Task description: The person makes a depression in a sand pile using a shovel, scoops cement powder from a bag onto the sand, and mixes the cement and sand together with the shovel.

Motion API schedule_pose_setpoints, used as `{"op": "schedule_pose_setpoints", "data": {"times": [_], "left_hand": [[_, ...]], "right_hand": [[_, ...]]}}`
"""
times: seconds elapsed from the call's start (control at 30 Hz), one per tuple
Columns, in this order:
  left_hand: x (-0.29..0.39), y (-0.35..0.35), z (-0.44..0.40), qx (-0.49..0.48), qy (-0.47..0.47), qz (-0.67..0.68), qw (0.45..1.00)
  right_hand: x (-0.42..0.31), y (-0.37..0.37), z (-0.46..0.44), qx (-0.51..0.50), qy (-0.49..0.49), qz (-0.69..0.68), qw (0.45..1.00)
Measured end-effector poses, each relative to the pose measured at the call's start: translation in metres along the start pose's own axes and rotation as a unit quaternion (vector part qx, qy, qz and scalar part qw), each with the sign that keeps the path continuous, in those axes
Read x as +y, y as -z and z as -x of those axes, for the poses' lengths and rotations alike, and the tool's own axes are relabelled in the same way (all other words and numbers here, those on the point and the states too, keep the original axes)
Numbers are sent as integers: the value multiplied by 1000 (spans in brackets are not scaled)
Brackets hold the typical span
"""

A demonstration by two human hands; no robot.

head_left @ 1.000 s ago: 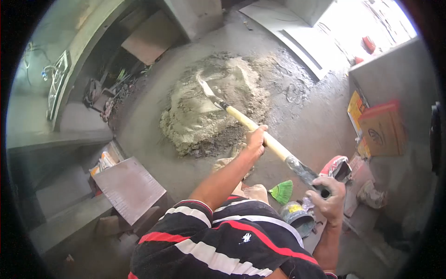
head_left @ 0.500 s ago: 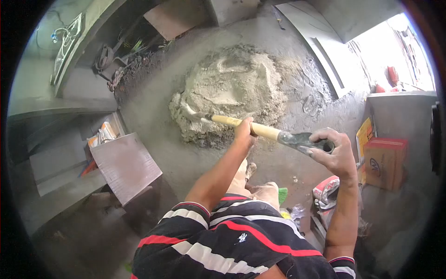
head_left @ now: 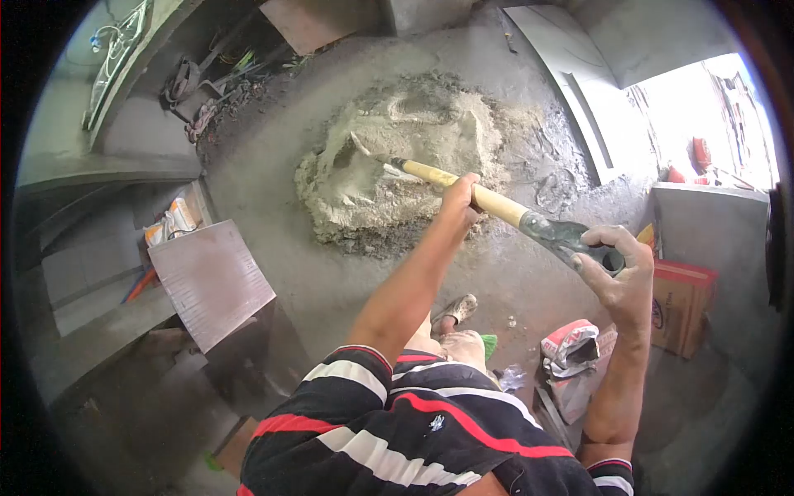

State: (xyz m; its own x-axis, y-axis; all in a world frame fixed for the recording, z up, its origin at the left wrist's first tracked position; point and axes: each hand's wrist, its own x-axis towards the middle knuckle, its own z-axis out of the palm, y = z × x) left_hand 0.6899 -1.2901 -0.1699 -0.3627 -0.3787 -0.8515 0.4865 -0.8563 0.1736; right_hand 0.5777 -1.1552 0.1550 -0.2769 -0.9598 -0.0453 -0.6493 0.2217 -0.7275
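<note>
A shovel with a pale wooden shaft and a dark grip end slants across the middle of the view. My left hand is wrapped round the middle of its shaft. At the grip end, my right hand holds the handle, with thumb and fingers curled round it. The blade lies against the left part of a broad grey heap of powdery mix on the floor, its tip partly hidden by the material.
A square tile or board leans at the left. Right of my legs stand an open sack and a cardboard box. Long panels lie at the upper right. My foot in a clog is below the heap.
The blade swung down to the heap's left edge, then moved back up and right into the heap. Both hands went with the shovel, and the view shifted.
</note>
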Motion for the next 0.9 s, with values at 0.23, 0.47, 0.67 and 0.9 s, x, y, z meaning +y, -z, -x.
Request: {"op": "schedule_pose_setpoints", "data": {"times": [0.23, 0.47, 0.67, 0.9], "left_hand": [[-16, -47, -11, -5, -2, -26, 1000], [-37, -59, -50, -38, -14, -123, 992], [-55, -70, -71, -45, -20, -191, 980], [-116, -17, -118, -48, -94, -220, 970]], "right_hand": [[26, 12, 7, 75, -78, -24, 994], [69, 10, 29, 179, -218, -86, 956], [106, -6, 54, 263, -329, -273, 865], [142, -50, 135, 317, -437, -516, 665]]}}
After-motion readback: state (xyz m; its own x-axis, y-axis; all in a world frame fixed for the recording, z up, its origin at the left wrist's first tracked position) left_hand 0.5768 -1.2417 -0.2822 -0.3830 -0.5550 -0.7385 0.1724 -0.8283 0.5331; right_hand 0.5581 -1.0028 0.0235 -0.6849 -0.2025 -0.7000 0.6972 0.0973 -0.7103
